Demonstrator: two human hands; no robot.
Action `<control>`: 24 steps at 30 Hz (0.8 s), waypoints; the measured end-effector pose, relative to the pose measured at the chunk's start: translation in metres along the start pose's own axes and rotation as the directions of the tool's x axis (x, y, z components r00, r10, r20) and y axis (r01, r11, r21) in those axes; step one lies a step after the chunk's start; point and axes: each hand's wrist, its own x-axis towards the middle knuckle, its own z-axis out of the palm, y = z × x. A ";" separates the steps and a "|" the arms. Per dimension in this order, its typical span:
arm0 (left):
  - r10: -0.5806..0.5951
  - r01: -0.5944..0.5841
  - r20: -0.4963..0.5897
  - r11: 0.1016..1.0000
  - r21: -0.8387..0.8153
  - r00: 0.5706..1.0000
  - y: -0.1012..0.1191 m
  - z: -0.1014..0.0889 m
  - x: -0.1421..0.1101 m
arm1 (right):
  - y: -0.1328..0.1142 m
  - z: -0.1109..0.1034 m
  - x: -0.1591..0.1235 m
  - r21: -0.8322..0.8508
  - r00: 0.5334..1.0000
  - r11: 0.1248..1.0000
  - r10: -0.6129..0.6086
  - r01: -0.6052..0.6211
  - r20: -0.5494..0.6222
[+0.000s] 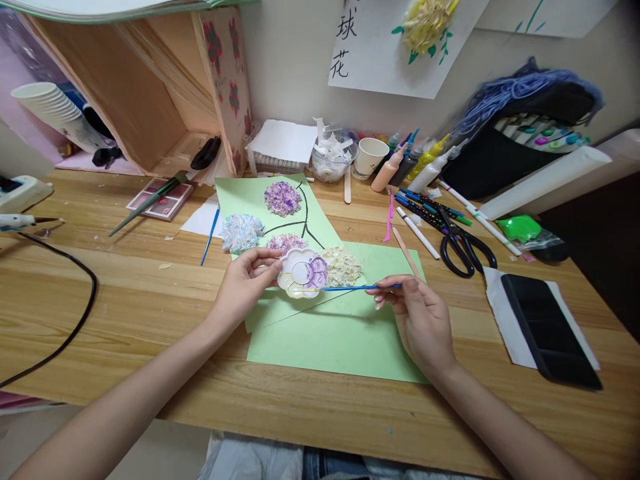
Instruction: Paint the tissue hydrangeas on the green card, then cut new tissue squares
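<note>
Left hand (250, 277) above desk (130, 293), thumb and fingers pinched together. Right hand (424, 317) nearer desk's right end, fingertips gathered in pen-like grip. Both forearms (165, 370) bare, slanting inward over desk's near edge.

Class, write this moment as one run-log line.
left hand: holds white palette | right hand: holds blue brush, tip at palette, contact unclear | below: green paper | nearby: cream flower cluster, black scissors
</note>
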 end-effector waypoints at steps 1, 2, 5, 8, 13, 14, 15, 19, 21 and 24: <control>-0.004 0.004 -0.006 1.000 0.009 1.000 0.001 0.000 0.000 | -0.002 -0.002 0.003 0.009 0.999 1.000 -0.014 0.014 -0.037; -0.006 0.006 -0.016 1.000 0.018 1.000 0.003 -0.001 -0.001 | -0.005 -0.005 0.007 0.016 0.995 0.999 -0.040 0.041 -0.089; 0.000 0.002 -0.065 0.999 0.043 0.998 0.009 -0.005 -0.001 | -0.012 -0.019 0.016 -0.010 0.947 0.987 -0.160 0.163 -0.278; 0.027 -0.016 -0.135 0.997 0.079 0.990 0.013 -0.010 0.001 | -0.017 -0.033 0.021 -0.147 0.874 0.947 -0.321 0.286 -0.364; 0.043 -0.027 -0.178 0.995 0.092 0.983 0.012 -0.014 0.005 | -0.016 -0.037 0.019 -0.341 0.809 0.821 -0.544 0.458 -0.222; 0.042 -0.026 -0.177 0.995 0.091 0.983 0.012 -0.014 0.005 | -0.016 -0.036 0.018 -0.354 0.800 0.797 -0.572 0.489 -0.183; 0.040 -0.024 -0.176 0.995 0.094 0.984 0.012 -0.013 0.005 | -0.016 -0.035 0.017 -0.364 0.788 0.774 -0.597 0.518 -0.147; 0.024 -0.006 -0.180 0.995 0.102 0.983 0.013 -0.011 0.004 | -0.016 -0.035 0.015 -0.409 0.760 0.703 -0.649 0.582 -0.036; 0.018 -0.001 -0.178 0.995 0.098 0.984 0.013 -0.010 0.004 | -0.015 -0.036 0.014 -0.431 0.755 0.678 -0.655 0.596 0.014; 0.020 -0.004 -0.172 0.996 0.092 0.985 0.012 -0.011 0.005 | -0.015 -0.037 0.014 -0.453 0.715 0.633 -0.699 0.628 0.014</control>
